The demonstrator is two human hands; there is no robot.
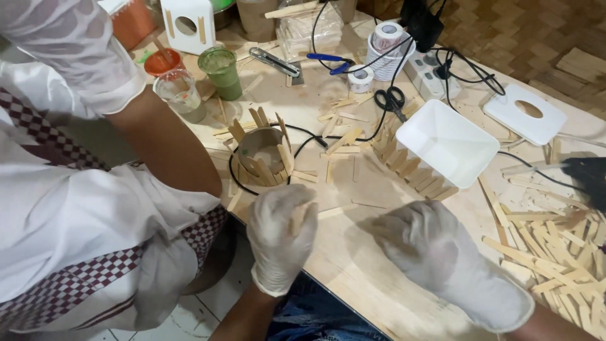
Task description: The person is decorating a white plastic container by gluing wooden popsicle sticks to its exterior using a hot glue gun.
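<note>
My left hand, in a white glove, is curled around a short wooden craft stick near the table's front edge. My right hand, also gloved, rests palm down on the plywood table with its fingers bent and nothing visible in it. Just beyond my left hand stands a round cardboard cup ringed with upright wooden sticks. A white plastic tub with sticks glued along its near side lies beyond my right hand.
Another person's arm in a white sleeve reaches in from the left. Loose sticks pile at the right. Scissors, tape rolls, a power strip, black cables, a green cup and a clear cup crowd the back.
</note>
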